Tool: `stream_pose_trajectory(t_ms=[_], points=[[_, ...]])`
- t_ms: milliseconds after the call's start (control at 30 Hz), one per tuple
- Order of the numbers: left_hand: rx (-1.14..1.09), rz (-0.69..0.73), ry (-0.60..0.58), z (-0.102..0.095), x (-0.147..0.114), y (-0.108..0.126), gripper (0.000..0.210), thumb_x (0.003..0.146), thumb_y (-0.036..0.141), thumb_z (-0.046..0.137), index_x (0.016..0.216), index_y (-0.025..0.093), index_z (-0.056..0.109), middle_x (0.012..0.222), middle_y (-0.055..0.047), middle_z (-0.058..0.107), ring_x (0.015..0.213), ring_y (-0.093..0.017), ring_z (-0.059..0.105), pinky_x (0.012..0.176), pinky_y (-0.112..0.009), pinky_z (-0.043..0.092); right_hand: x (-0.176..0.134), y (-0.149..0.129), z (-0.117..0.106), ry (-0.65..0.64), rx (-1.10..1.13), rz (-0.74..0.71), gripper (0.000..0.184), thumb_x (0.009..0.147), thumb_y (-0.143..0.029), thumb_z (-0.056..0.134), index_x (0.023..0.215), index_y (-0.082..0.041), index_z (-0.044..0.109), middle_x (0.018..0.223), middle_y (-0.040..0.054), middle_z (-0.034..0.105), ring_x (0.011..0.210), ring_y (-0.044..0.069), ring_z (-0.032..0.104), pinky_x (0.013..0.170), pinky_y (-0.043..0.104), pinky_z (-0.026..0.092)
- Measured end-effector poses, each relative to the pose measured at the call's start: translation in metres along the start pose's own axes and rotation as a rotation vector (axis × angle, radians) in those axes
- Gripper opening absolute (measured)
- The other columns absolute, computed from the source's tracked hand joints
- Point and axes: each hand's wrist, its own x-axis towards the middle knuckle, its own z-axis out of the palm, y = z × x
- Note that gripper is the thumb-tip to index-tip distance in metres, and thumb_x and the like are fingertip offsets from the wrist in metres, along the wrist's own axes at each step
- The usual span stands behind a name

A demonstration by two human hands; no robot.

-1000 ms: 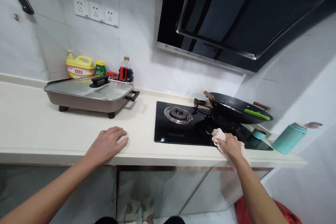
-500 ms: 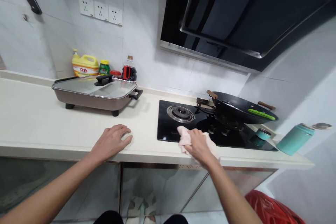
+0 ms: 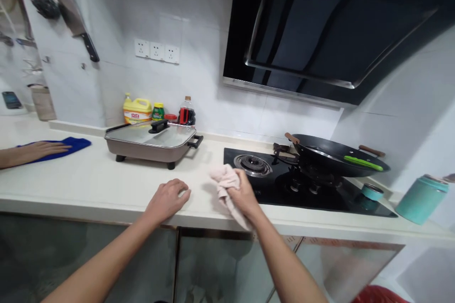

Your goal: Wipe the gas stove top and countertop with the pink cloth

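Note:
My right hand grips a pale pink cloth, bunched and partly hanging, just left of the black gas stove near the counter's front edge. Resting on the white countertop, my left hand has its fingers loosely bent and apart, with nothing in it. Behind that hand stands a brown electric pan with a glass lid. A black wok with wooden handles sits on the stove's right burner, a green-handled utensil lying across its rim.
Another person's hand presses a blue cloth on the counter at the left. A teal thermos and its lid stand at the right. Bottles, including a yellow detergent jug, line the wall. The range hood hangs above.
My right hand has lifted the pink cloth off the stove's front edge and moved left. The view has swung left, bringing in the other person's hand and blue cloth.

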Motion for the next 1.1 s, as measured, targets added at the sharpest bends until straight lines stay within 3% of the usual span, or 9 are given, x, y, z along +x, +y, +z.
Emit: stream_pose_trajectory(t_ms=[133, 233, 333, 433, 600, 767, 933, 1000, 1100], points=[[-0.023, -0.017, 0.005, -0.001, -0.003, 0.004, 0.034, 0.096, 0.037, 0.047, 0.099, 0.022, 0.077, 0.116, -0.009, 0.077, 0.115, -0.028, 0.068, 0.101, -0.042, 0.046, 0.013, 0.026, -0.081, 0.194, -0.216, 0.04, 0.056, 0.077, -0.025, 0.058, 0.133, -0.023, 0.053, 0.127, 0.0086, 0.067, 0.111, 0.024, 0.064, 0.096, 0.037, 0.052], [-0.037, -0.025, 0.005, 0.0, -0.005, 0.006, 0.033, 0.096, 0.037, 0.048, 0.101, 0.022, 0.077, 0.118, -0.009, 0.076, 0.118, -0.029, 0.067, 0.103, -0.043, 0.044, 0.015, 0.058, -0.133, 0.258, -0.544, 0.099, 0.052, 0.078, -0.028, 0.057, 0.13, -0.02, 0.06, 0.129, 0.0126, 0.066, 0.116, 0.028, 0.063, 0.099, 0.038, 0.049], [-0.045, -0.018, 0.01, 0.003, -0.006, 0.005, 0.033, 0.096, 0.037, 0.049, 0.103, 0.022, 0.077, 0.119, -0.01, 0.076, 0.119, -0.029, 0.066, 0.103, -0.044, 0.043, 0.011, 0.089, -0.158, 0.147, -0.92, 0.165, 0.044, 0.083, -0.03, 0.056, 0.125, -0.022, 0.067, 0.122, 0.0118, 0.069, 0.112, 0.029, 0.063, 0.098, 0.038, 0.044], [-0.046, -0.001, 0.021, 0.005, -0.007, 0.004, 0.032, 0.096, 0.037, 0.05, 0.104, 0.023, 0.077, 0.118, -0.009, 0.076, 0.118, -0.028, 0.065, 0.101, -0.043, 0.043, 0.008, 0.104, -0.159, 0.07, -1.082, 0.149, 0.042, 0.09, -0.036, 0.054, 0.127, -0.022, 0.068, 0.115, 0.0114, 0.072, 0.108, 0.028, 0.064, 0.095, 0.036, 0.042], [-0.037, 0.009, 0.014, 0.004, -0.008, 0.006, 0.031, 0.096, 0.037, 0.051, 0.105, 0.022, 0.076, 0.118, -0.01, 0.075, 0.119, -0.028, 0.065, 0.1, -0.042, 0.043, 0.024, 0.097, -0.131, 0.061, -1.023, 0.168, 0.043, 0.09, -0.036, 0.055, 0.126, -0.016, 0.068, 0.112, 0.0133, 0.073, 0.104, 0.028, 0.064, 0.091, 0.035, 0.042], [-0.057, -0.008, 0.014, -0.001, -0.01, 0.011, 0.031, 0.096, 0.037, 0.051, 0.104, 0.021, 0.077, 0.116, -0.01, 0.075, 0.117, -0.028, 0.065, 0.1, -0.043, 0.043, 0.042, 0.067, -0.053, -0.052, -0.77, -0.011, 0.037, 0.085, -0.026, 0.057, 0.12, -0.018, 0.067, 0.113, 0.0097, 0.071, 0.103, 0.025, 0.06, 0.092, 0.034, 0.041], [-0.064, -0.01, 0.024, 0.001, -0.008, 0.008, 0.03, 0.097, 0.031, 0.048, 0.101, 0.022, 0.076, 0.113, -0.009, 0.076, 0.113, -0.026, 0.065, 0.098, -0.041, 0.044, 0.032, 0.03, 0.035, -0.21, -0.66, -0.15, 0.035, 0.084, -0.021, 0.059, 0.119, -0.022, 0.065, 0.114, 0.0085, 0.067, 0.106, 0.025, 0.055, 0.097, 0.038, 0.04], [-0.043, -0.002, 0.021, 0.002, -0.006, 0.004, 0.032, 0.099, 0.029, 0.044, 0.1, 0.023, 0.075, 0.112, -0.009, 0.075, 0.11, -0.026, 0.066, 0.097, -0.041, 0.044, 0.022, 0.018, 0.055, -0.25, -0.649, -0.179, 0.036, 0.084, -0.02, 0.06, 0.12, -0.023, 0.063, 0.116, 0.0087, 0.066, 0.109, 0.026, 0.054, 0.099, 0.04, 0.039], [-0.002, -0.007, 0.028, 0.005, -0.004, -0.002, 0.036, 0.102, 0.029, 0.038, 0.098, 0.023, 0.073, 0.112, -0.009, 0.073, 0.107, -0.025, 0.066, 0.094, -0.04, 0.046, 0.006, 0.006, 0.066, -0.266, -0.528, -0.174, 0.038, 0.082, -0.019, 0.059, 0.12, -0.022, 0.062, 0.116, 0.008, 0.066, 0.111, 0.026, 0.056, 0.101, 0.041, 0.04]])
